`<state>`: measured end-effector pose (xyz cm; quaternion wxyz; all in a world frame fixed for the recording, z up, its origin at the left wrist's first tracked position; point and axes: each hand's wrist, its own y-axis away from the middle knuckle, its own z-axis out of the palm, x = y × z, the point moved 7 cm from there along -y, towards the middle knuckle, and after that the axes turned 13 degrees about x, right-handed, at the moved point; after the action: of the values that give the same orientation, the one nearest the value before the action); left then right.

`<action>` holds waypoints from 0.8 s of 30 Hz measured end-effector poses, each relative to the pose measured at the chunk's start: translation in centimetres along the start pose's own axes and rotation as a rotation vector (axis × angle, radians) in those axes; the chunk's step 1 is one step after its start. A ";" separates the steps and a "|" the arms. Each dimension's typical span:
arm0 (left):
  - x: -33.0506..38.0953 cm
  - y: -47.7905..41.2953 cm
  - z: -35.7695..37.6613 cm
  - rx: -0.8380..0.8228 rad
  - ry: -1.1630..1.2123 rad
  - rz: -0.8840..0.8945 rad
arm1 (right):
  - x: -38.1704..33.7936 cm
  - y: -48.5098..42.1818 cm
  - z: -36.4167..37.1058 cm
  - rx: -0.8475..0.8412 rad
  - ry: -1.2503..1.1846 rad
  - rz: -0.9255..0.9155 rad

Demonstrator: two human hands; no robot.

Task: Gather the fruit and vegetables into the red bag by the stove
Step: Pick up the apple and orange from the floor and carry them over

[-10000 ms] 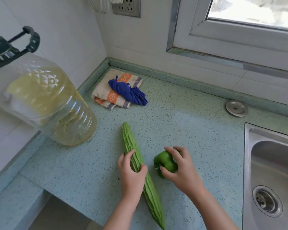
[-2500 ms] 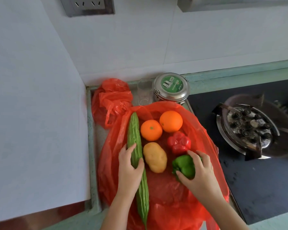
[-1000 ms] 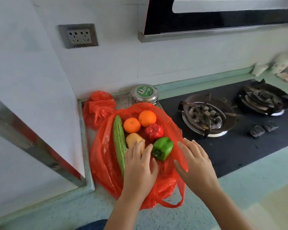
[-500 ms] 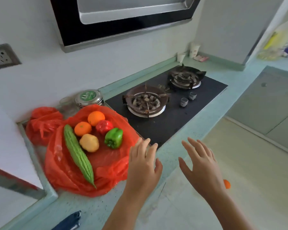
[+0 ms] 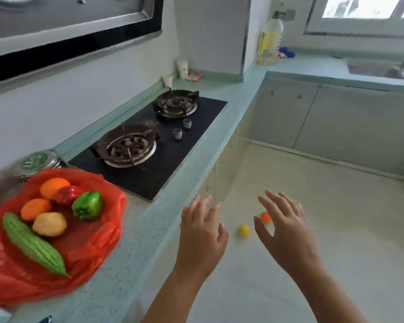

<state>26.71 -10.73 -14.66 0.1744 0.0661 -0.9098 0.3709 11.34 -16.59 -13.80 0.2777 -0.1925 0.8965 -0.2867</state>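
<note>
Both hands empty, fingers spread: left hand, right hand, held out over the floor. Red bag lies open on the counter left of the stove, holding bitter gourd, green pepper, potato. Small yellow fruit on the floor.

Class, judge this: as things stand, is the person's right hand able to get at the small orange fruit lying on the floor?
Probably not yet. The right hand is open and empty, with nothing between it and the orange fruit, but the fruit lies on the floor, well below counter height, so the person would likely have to bend down.
</note>
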 end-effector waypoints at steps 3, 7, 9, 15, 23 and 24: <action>2.8 0.9 1.5 -0.032 0.043 0.044 | 2.7 1.3 -2.4 0.045 0.033 0.042; 5.8 1.4 3.1 -0.049 0.096 0.119 | 5.7 2.4 -4.7 0.087 0.060 0.117; 6.9 1.5 3.9 -0.053 0.131 0.147 | 7.0 2.7 -5.6 0.110 0.078 0.146; 10.2 1.1 7.7 -0.099 0.230 0.173 | 11.1 3.5 -7.5 0.145 0.157 0.211; 13.8 -2.1 15.9 -0.148 0.323 0.197 | 18.3 1.0 -7.2 0.125 0.255 0.303; 14.1 -2.9 17.2 -0.160 0.333 0.194 | 19.3 0.3 -6.8 0.117 0.268 0.310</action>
<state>9.67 -24.71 -19.03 0.2905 -0.0979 -0.8970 0.3185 -7.74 -23.33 -16.82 0.2075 0.0040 0.9261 -0.3149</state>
